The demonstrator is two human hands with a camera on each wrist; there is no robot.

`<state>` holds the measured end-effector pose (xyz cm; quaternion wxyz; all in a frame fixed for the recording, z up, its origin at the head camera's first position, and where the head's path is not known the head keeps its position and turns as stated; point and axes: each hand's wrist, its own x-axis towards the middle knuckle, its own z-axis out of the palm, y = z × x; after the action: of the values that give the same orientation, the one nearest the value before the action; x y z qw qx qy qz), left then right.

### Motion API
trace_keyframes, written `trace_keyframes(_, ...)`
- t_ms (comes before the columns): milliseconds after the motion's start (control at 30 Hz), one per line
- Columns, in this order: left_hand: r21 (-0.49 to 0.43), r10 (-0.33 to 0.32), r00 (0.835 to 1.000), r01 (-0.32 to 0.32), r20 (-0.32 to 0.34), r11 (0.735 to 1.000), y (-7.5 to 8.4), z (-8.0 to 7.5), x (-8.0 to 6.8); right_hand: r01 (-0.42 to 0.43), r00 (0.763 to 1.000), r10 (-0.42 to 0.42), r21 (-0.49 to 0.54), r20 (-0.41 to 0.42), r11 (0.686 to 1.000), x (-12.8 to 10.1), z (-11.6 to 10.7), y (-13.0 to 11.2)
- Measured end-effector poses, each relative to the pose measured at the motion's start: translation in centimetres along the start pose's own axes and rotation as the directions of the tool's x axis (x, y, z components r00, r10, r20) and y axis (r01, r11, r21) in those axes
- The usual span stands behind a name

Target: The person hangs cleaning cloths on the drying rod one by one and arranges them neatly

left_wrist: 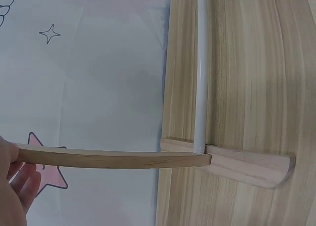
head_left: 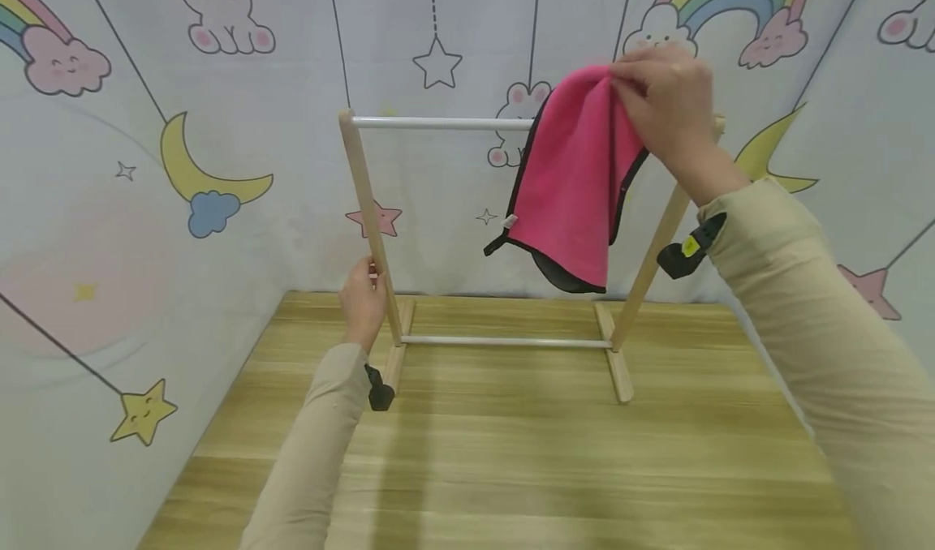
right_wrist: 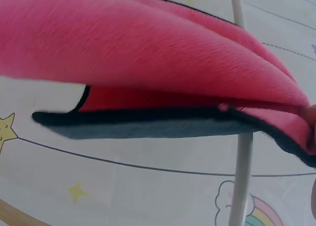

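My right hand point(head_left: 668, 104) pinches the top of a pink cloth point(head_left: 566, 177) with black edging, a small white tag and a black corner loop. The cloth hangs in folds at the right part of the white top rail point(head_left: 441, 123), overlapping it in the head view. In the right wrist view the pink cloth point(right_wrist: 148, 48) shows its grey underside, with the rail point(right_wrist: 242, 171) behind it. My left hand point(head_left: 363, 300) grips the left wooden post point(head_left: 368, 201) of the rack. Fingers and thumb lie around that post point(left_wrist: 113, 159) in the left wrist view.
The rack's wooden feet point(head_left: 617, 371) stand on a wood-grain table point(head_left: 497, 453), joined by a low white bar point(head_left: 504, 341). A printed white backdrop point(head_left: 307, 55) rises close behind and at the sides. The right post point(head_left: 661, 246) is beside my right wrist.
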<state>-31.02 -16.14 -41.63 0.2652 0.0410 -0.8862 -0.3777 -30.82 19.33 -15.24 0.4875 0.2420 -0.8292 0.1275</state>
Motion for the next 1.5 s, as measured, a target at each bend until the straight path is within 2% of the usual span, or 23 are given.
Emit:
trace_keyframes(67, 0.005, 0.003, 1.000, -0.003, -0.004, 1.000, 0.0, 0.0, 0.0, -0.037, 0.995, 0.039, -0.030, 0.095, 0.999, 0.0, 0.1, 0.3)
trace_keyframes(200, 0.009, 0.010, 1.000, -0.009, -0.012, 1.000, 0.0, 0.1, 0.0, -0.090, 0.963, 0.106, -0.075, 0.249, 0.993, -0.2, 0.5, 1.0)
trace_keyframes(267, 0.015, 0.013, 1.000, -0.013, -0.013, 1.000, 0.0, 0.1, 0.0, -0.131, 0.938, 0.147, -0.072, 0.314, 0.989, -0.3, 0.6, 1.4)
trace_keyframes(433, 0.018, 0.030, 0.999, -0.029, -0.027, 0.999, -0.1, 0.1, -0.1, -0.237, 0.849, 0.233, -0.053, 0.475, 0.970, -0.2, 0.6, 1.9)
trace_keyframes(500, 0.013, 0.037, 0.999, -0.036, -0.032, 0.999, -0.1, 0.1, -0.1, -0.243, 0.827, 0.233, -0.047, 0.512, 0.969, -0.2, 0.6, 1.9)
trace_keyframes(667, 0.009, 0.042, 0.998, -0.042, -0.038, 0.999, -0.2, 0.1, -0.1, -0.230, 0.810, 0.201, -0.018, 0.551, 0.973, -0.5, 0.6, 1.7)
trace_keyframes(833, 0.007, 0.037, 0.999, -0.036, -0.040, 0.999, -0.3, 0.1, -0.2, -0.281, 0.776, 0.238, -0.017, 0.584, 0.959, -0.5, 0.6, 1.3)
trace_keyframes(900, 0.007, 0.034, 0.999, -0.034, -0.039, 0.999, -0.3, 0.0, -0.2, -0.275, 0.780, 0.243, -0.034, 0.577, 0.961, -0.4, 0.8, 1.1)
trace_keyframes(1100, 0.010, 0.050, 0.998, -0.050, -0.045, 0.999, -0.5, 0.2, -0.1, -0.202, 0.836, 0.209, -0.070, 0.508, 0.977, -0.6, 1.4, 0.6)
trace_keyframes(1333, 0.015, 0.049, 0.998, -0.048, -0.040, 0.999, -0.4, 0.2, -0.1, -0.088, 0.894, 0.095, -0.035, 0.438, 0.995, -1.0, 1.8, 0.4)
trace_keyframes(1500, 0.013, 0.047, 0.998, -0.047, -0.046, 0.999, -0.3, 0.2, -0.1, -0.011, 0.909, 0.021, -0.028, 0.416, 1.000, -1.1, 1.9, 0.4)
